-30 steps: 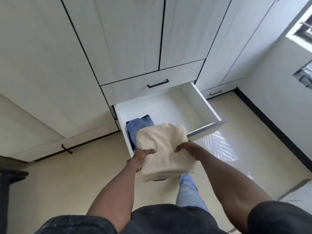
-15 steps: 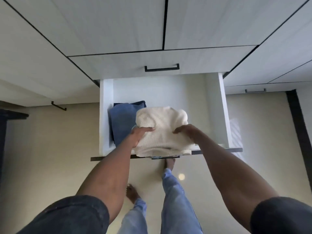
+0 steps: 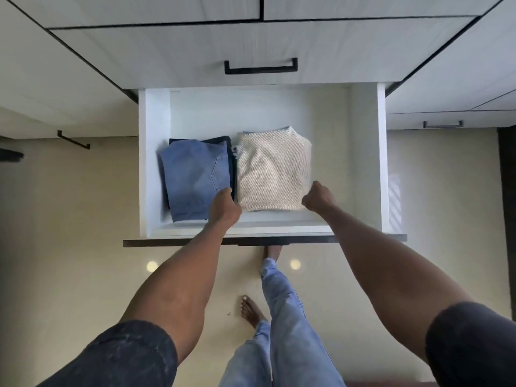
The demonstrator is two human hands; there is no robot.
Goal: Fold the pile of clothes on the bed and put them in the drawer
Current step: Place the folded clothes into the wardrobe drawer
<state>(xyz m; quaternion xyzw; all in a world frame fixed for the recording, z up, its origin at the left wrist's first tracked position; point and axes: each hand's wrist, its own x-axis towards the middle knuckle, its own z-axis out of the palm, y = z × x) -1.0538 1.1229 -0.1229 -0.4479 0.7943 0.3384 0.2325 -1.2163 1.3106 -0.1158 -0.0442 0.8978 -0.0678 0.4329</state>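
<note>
Head view looks straight down past a wall of pale wardrobe doors [image 3: 139, 46] to the one open drawer [image 3: 365, 163], pulled well out over the cream floor [image 3: 69, 247]. Half a second ago the person was still carrying the folded cream knit [image 3: 273, 169] over the drawer's front edge, a hand on each side. Now it lies flat on the drawer bottom, just beside the folded blue jeans [image 3: 192, 177] on its left, with something dark [image 3: 220, 140] showing behind and between them. To the right of the knit the drawer bottom is bare.

Both hands have let go. The left hand [image 3: 224, 206] sits at the knit's near left corner, over the seam between the two garments, its grip curled and holding nothing so far as I can see. The right hand [image 3: 317, 198] is at the near right corner, fingers likewise folded in; whether a fingertip still touches the cloth is hard to tell from this angle.

So this piece looks put away. I'd judge the placing step finished, and any clothes left on the bed, which is out of sight, come next.
</note>
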